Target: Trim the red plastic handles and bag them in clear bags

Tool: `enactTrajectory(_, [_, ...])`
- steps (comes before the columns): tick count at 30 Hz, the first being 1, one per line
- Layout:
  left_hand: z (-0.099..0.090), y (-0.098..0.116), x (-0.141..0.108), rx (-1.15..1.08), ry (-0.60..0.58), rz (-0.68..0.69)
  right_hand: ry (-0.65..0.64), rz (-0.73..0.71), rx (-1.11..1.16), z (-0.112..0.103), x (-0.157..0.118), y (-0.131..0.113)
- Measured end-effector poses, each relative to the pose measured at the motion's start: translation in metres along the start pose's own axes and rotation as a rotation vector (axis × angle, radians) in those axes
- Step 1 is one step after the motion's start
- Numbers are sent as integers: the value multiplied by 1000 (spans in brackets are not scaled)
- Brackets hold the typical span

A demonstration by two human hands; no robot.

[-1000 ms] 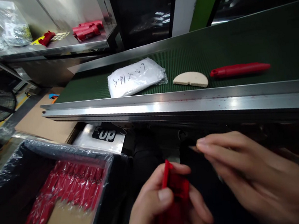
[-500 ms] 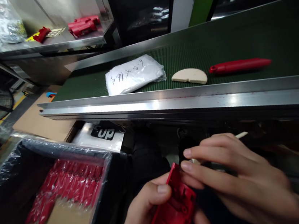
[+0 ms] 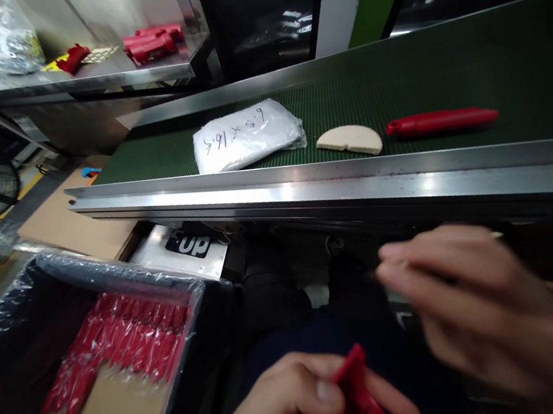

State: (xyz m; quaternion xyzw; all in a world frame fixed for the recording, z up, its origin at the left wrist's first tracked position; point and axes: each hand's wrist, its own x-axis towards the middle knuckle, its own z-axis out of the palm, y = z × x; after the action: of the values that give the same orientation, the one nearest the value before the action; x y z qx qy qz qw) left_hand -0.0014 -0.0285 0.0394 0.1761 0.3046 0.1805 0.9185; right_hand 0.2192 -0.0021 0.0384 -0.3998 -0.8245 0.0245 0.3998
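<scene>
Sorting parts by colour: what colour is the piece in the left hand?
Red; the piece in the left hand shows in the head view.

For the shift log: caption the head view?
Left hand grips a red plastic part; blurred right hand hovers below the conveyor belt.

Red moulded plastic part (image 3: 353, 396), low in view, tilted upward, one corner raised, partly hidden within left-hand grip.

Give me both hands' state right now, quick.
Left hand: closed on a red plastic part at the bottom edge.
Right hand: motion-blurred, apart from the part; cannot tell whether it holds anything.
</scene>
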Motion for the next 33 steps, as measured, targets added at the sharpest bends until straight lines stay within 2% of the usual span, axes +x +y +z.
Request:
enactTrajectory(1, [-2,-3,1,42,4,-26,56,46,-5,-3,2,2])
enactTrajectory(3, [-10,-11,4,12,-19,8,120,137,6,-6,4,4])
enactTrajectory(5, [-17,-16,8,-136,-74,137,66,163,33,-5,2,3])
enactTrajectory(7, [-20,-14,12,-258,-77,266,-16,113,80,-2,-2,-2])
enactTrajectory(9, [-17,-5,15,-305,20,333,-52,94,125,2,-7,-9])
enactTrajectory(13, [-4,19,16,-361,286,448,-109,98,209,9,-14,-27])
enactTrajectory(16, [1,29,16,-424,364,547,-172,34,204,16,-14,-38])
enactTrajectory(20, [1,34,16,-482,361,619,-239,30,189,24,-13,-45])
enactTrajectory(33, [0,34,20,-516,249,655,-235,-14,148,25,-12,-50])
